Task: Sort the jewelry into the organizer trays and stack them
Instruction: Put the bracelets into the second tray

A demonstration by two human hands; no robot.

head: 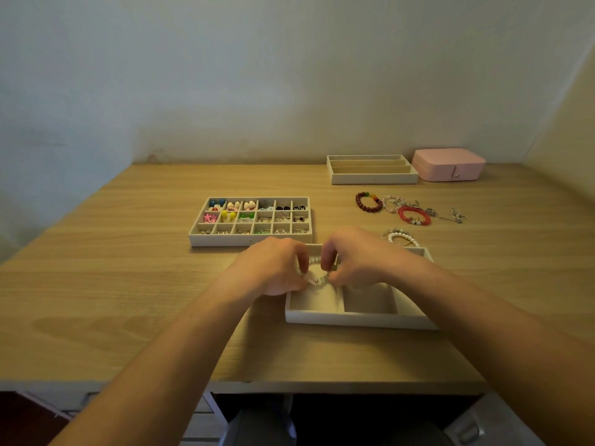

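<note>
A white bead bracelet (315, 261) hangs between both hands over the nearest cream tray (357, 318), which has large compartments. My left hand (273, 265) pinches its left side and my right hand (351, 259) pinches its right side. A many-celled tray (222, 238) with small colourful earrings lies to the left behind them. A long-slot tray (373, 178) sits at the back. Loose on the table to the right lie a dark red bracelet (368, 202), a bright red bracelet (413, 215) and a pearl bracelet (402, 237).
A pink jewelry box (449, 164) stands shut at the back right by the wall. A pale pink bracelet (393, 203) and silver chains (454, 216) lie among the loose pieces. The table's front edge (289, 386) is close below my arms.
</note>
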